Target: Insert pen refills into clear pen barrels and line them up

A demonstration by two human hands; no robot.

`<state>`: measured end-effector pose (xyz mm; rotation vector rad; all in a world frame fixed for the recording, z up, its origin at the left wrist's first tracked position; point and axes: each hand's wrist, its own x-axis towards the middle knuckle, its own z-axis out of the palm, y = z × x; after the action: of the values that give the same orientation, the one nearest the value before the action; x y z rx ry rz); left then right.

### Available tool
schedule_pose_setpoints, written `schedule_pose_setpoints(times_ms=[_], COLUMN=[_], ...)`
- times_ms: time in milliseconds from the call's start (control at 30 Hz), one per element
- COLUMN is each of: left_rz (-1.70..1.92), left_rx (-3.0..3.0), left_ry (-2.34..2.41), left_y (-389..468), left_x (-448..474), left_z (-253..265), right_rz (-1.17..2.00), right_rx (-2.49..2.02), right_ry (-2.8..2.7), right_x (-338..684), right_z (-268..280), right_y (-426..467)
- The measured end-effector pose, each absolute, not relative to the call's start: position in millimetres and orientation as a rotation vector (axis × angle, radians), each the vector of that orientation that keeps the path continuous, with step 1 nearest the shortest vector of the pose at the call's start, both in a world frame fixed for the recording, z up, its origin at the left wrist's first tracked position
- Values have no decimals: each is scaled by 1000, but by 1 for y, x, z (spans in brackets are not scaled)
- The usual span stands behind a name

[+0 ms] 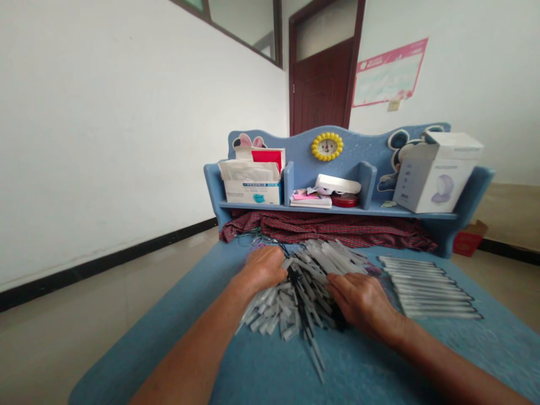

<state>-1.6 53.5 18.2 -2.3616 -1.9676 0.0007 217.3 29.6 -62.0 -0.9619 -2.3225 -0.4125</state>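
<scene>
White paint covers the wall (126, 124) on the left, the broadest surface in view. Below it spreads a blue desk (261, 368), whose far edge carries a matching blue shelf unit (363, 149). Behind that stands a dark reddish-brown door (320, 90). A red-and-dark checked cloth (320, 228) lies bunched along the back, under the shelf unit.

In the middle of the desk, between the two arms, sits a loose pile of pale, translucent strips (270, 312), fanned toward the person. Just right of it, more slim pieces lie side by side in a neat row (430, 289). A white box (436, 174) fills the right shelf compartment; an opened carton (253, 191) occupies the left.

The right hand (363, 298) rests against the pile's right side, its fingers bent over the strips. The left hand (266, 264) is at the left side, fingers curled beside dark, thin strands (299, 298) that run through the pile. I cannot tell whether either hand grips anything.

Smaller still are the yellow-rimmed clock (327, 147) and a red round tin (345, 201).
</scene>
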Motion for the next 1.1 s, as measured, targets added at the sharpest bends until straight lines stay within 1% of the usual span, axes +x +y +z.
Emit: schedule_pose_setpoints(times_ms=[200, 433, 500, 633, 767, 900, 1000, 1100], left_rz=[-29, -173, -327, -692, -630, -605, -701, -817], left_rx=[-2377, -2388, -2458, -2661, -2707, -2716, -2636, -2519], left_ry=[-1958, -1868, -1738, -1292, -1073, -1092, -1243, -1413], left_y=[53, 52, 50, 40, 32, 32, 37, 44], left_x=[-3, -1, 3, 14, 21, 19, 12, 5], left_z=[19, 19, 19, 17, 16, 20, 23, 22], right_rz=[-65, 229, 254, 240, 256, 378, 518, 535], right_rx=[-993, -1040, -1018, -943, -887, -857, -866, -984], right_ry=[-2062, -1774, -1765, -1815, -1842, -1782, -1721, -1765], right_x=[224, 230, 230, 225, 218, 214, 214, 216], right_z=[-56, -39, -36, -33, -29, -25, -24, -26], right_y=[30, 26, 24, 16, 10, 10, 18, 30])
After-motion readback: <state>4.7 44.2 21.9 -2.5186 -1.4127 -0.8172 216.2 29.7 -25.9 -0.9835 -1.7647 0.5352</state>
